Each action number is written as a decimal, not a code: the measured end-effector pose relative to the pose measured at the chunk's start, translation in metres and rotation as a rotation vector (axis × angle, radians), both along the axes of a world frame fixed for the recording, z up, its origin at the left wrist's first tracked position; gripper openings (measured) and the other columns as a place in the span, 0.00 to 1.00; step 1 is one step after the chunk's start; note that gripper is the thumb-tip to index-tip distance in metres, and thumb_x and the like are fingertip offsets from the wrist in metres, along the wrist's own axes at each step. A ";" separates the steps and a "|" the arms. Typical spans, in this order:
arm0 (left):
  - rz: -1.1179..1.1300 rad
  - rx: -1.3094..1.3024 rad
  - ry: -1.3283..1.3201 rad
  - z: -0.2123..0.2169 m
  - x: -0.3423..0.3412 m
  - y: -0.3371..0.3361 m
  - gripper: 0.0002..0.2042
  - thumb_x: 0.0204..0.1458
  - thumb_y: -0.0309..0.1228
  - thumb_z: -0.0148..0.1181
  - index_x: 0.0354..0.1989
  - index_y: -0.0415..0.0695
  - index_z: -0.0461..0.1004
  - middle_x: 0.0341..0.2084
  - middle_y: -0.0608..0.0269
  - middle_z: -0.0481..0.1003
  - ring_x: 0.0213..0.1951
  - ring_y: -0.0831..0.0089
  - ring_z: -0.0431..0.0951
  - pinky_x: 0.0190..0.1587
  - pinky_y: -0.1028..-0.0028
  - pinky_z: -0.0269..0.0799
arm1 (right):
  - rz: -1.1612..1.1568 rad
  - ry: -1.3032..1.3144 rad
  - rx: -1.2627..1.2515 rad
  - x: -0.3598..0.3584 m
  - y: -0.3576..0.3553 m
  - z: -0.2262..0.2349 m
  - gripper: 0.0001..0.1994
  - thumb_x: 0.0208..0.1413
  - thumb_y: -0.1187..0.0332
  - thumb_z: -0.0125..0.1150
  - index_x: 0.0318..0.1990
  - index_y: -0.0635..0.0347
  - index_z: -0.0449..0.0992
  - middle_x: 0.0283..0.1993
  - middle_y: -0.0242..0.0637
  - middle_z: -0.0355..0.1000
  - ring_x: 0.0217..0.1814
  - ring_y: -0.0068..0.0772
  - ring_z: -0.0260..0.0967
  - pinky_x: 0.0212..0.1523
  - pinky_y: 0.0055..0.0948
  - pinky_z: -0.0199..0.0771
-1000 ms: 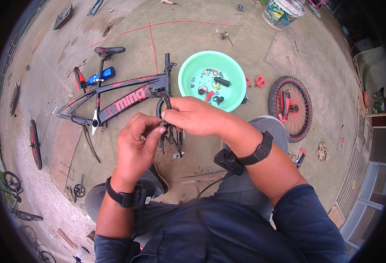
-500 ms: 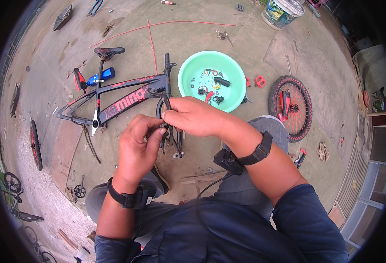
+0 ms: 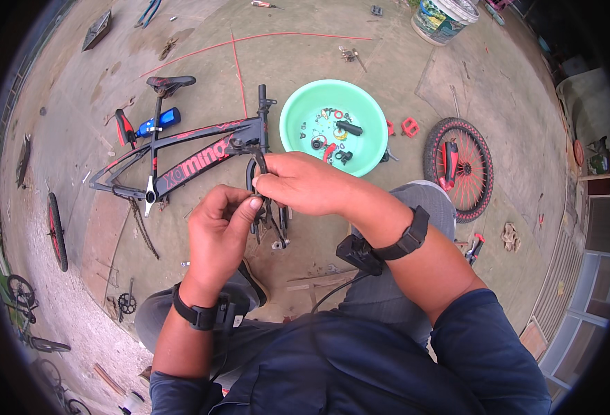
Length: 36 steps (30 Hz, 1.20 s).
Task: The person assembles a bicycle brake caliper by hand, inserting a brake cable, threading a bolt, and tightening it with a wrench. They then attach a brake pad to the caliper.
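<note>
In front of me, both hands are closed on a dark, curved bicycle brake caliper (image 3: 261, 162). My right hand (image 3: 312, 184) grips its upper part between thumb and bent fingers. With thumb and forefinger, my left hand (image 3: 213, 225) pinches its lower end; fingers hide much of the part. Just beyond lies a black and red bicycle frame (image 3: 215, 153) on its side, its saddle (image 3: 171, 83) still attached. Fork legs (image 3: 283, 221) show below my right hand.
Right of the frame, a mint-green basin (image 3: 285, 121) contains small bike parts. Farther right lie red pedals (image 3: 410, 127) and a spoked wheel (image 3: 482, 173). A blue bottle (image 3: 161, 121) is by the seat tube. A chain (image 3: 143, 232) and crankset (image 3: 127, 301) lie left.
My left thumb and fingers have shifted slightly on the caliper's lower end. My right hand keeps its grip, and the surroundings stay as they were.
</note>
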<state>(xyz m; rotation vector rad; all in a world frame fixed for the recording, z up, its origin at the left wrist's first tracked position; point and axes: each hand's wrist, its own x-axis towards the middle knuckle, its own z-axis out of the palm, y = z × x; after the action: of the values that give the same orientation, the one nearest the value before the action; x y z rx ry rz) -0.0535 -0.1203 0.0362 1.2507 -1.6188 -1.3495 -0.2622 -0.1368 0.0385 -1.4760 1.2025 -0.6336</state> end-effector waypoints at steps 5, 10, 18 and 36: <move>0.009 0.084 0.054 0.001 -0.001 0.001 0.08 0.61 0.28 0.69 0.36 0.37 0.78 0.27 0.71 0.78 0.31 0.85 0.72 0.36 0.80 0.71 | 0.008 0.011 -0.017 0.000 0.000 0.001 0.12 0.65 0.61 0.53 0.36 0.61 0.73 0.24 0.34 0.69 0.28 0.28 0.67 0.32 0.35 0.68; 0.007 0.120 0.088 0.002 -0.002 0.001 0.07 0.62 0.27 0.68 0.37 0.37 0.77 0.28 0.71 0.78 0.32 0.86 0.73 0.36 0.80 0.71 | 0.009 0.009 -0.009 -0.001 0.000 0.001 0.12 0.65 0.61 0.53 0.36 0.61 0.72 0.24 0.34 0.69 0.28 0.28 0.68 0.32 0.35 0.68; -0.046 -0.100 0.056 -0.001 -0.002 0.000 0.06 0.59 0.21 0.68 0.41 0.36 0.78 0.33 0.66 0.77 0.33 0.81 0.76 0.38 0.77 0.74 | 0.019 -0.022 0.011 -0.002 0.000 0.000 0.13 0.66 0.60 0.51 0.37 0.62 0.73 0.25 0.34 0.69 0.28 0.27 0.67 0.32 0.34 0.68; -0.080 -0.266 -0.055 0.001 0.000 -0.004 0.07 0.57 0.21 0.69 0.42 0.37 0.79 0.31 0.63 0.75 0.30 0.76 0.76 0.34 0.75 0.73 | 0.025 -0.046 0.043 -0.003 -0.003 0.003 0.14 0.66 0.59 0.52 0.40 0.63 0.74 0.25 0.34 0.70 0.29 0.27 0.69 0.33 0.33 0.70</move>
<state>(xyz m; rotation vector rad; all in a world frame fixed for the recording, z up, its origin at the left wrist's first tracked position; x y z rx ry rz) -0.0531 -0.1246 0.0371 1.0822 -1.8355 -1.1097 -0.2649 -0.1396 0.0414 -1.4311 1.1544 -0.6180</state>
